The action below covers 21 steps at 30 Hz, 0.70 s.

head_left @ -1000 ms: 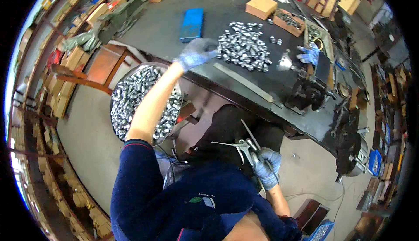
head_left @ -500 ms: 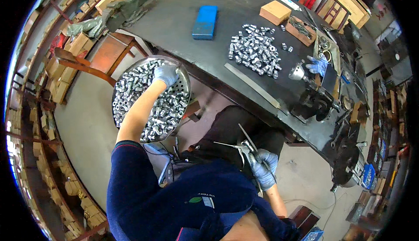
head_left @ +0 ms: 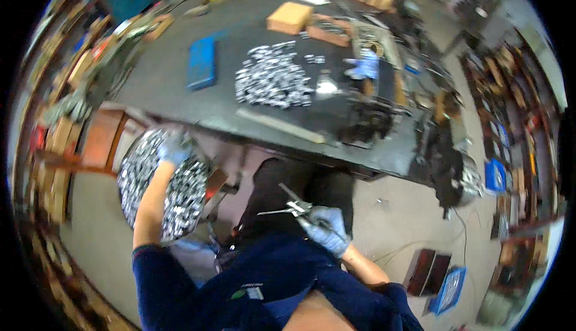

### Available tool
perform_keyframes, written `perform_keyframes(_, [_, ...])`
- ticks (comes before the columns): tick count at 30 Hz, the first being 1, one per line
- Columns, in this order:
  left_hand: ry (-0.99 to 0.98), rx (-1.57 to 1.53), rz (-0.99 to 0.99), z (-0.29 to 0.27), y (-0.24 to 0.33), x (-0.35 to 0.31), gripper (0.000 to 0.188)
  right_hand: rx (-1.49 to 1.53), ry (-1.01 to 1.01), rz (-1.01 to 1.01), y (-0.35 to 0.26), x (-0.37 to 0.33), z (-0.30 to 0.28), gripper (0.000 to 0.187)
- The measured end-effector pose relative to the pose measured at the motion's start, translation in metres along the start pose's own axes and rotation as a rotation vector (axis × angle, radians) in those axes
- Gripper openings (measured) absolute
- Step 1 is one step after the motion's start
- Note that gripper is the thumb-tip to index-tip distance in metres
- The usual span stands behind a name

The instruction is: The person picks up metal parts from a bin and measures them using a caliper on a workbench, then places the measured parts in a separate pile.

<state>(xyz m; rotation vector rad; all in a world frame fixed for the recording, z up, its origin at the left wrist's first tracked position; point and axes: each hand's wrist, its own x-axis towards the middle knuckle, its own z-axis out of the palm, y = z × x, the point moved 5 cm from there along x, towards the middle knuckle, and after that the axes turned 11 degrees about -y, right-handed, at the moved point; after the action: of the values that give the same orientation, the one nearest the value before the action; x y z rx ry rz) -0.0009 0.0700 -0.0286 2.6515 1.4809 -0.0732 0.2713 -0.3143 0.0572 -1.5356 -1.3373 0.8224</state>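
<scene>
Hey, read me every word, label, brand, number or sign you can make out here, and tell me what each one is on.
There is no text I can quote.
Dark blue shirt: chest print with a green leaf shape; the tiny lettering is too blurred to read.
Blue case on the table: no readable marking.
Yellowish box: none readable.
Air gun in the right hand: none readable.

Dark bench (head_left: pixel 240 19): blue case (head_left: pixel 202 64) beyond left hand (head_left: pixel 174 150), vise (head_left: pixel 367 121) beyond right hand (head_left: pixel 327 232); heaped metal fittings (head_left: pixel 273 78), flat bar (head_left: pixel 280 125) forward, between hands.
</scene>
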Motion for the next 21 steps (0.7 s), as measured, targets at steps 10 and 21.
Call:
perform_keyframes(10, [0.036,-1.098,0.064,-0.013,-0.012,-0.001,0.029,0.066,0.061,-0.166,0.018,-0.004,0.0,0.038])
perform_keyframes(21, [-0.642,-1.777,0.406,-0.049,0.212,-0.131,0.032,-0.047,0.006,-0.182,-0.006,0.019,0.001,0.036])
